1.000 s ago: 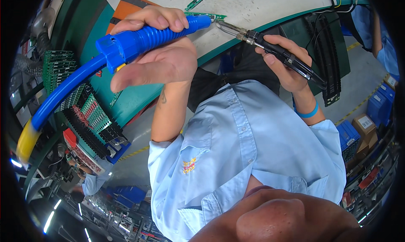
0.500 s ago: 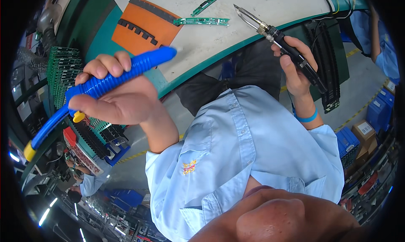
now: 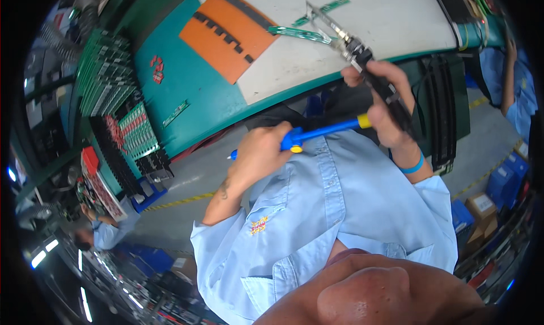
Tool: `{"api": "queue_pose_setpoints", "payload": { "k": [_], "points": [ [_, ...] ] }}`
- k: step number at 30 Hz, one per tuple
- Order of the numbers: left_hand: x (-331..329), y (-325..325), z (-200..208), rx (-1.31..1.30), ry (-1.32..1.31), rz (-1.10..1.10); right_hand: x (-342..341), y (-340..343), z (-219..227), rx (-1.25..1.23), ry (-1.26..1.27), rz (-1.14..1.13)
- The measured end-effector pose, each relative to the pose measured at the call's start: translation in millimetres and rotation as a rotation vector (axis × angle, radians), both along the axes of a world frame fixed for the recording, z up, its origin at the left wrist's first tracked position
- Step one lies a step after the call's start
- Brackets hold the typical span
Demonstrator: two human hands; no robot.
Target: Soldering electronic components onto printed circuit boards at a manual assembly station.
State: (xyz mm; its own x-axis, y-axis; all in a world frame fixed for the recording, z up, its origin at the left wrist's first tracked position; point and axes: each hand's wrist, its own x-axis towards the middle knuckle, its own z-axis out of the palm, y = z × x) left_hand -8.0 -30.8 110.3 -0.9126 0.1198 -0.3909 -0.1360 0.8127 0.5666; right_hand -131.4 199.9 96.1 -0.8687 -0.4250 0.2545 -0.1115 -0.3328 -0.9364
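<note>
Right hand (image 3: 386,124) clasps iron (image 3: 358,52) by its dark handle, likely sparing fingers the metal, prongs by boards (image 3: 297,33) inside front edge of desk (image 3: 212,98), left hand (image 3: 260,152) curled round pump (image 3: 328,129) off that edge, probably keeping boards clear

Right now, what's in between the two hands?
In the head view, the blue tool held by the left hand stretches across there, its yellow end toward the right hand. I can't tell whether that end touches.
</note>
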Motion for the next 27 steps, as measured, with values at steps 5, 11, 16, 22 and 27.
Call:
{"api": "queue_pose_setpoints", "payload": {
  "k": [5, 11, 16, 22, 27],
  "points": [
    [11.2, 13.7, -13.8, -0.061, 0.075, -0.044, 12.4, -13.7, -5.1, 0.216, 0.328, 0.417],
    [11.2, 23.5, -22.0, -0.072, 0.028, -0.063, 24.8, -29.5, -8.9, 0.249, 0.374, 0.451],
    [8.7, 29.7, -17.7, -0.024, 0.065, -0.1, 36.9, -45.9, -11.0, 0.191, 0.462, 0.416],
    [3.7, 21.8, -19.8, -0.044, 0.137, -0.076, 26.2, -54.8, 0.4, 0.273, 0.534, 0.38],
    [17.5, -4.6, -19.1, -0.08, 0.125, 0.113, -13.3, -53.1, 9.7, 0.215, 0.741, 0.185]
  ]
}}
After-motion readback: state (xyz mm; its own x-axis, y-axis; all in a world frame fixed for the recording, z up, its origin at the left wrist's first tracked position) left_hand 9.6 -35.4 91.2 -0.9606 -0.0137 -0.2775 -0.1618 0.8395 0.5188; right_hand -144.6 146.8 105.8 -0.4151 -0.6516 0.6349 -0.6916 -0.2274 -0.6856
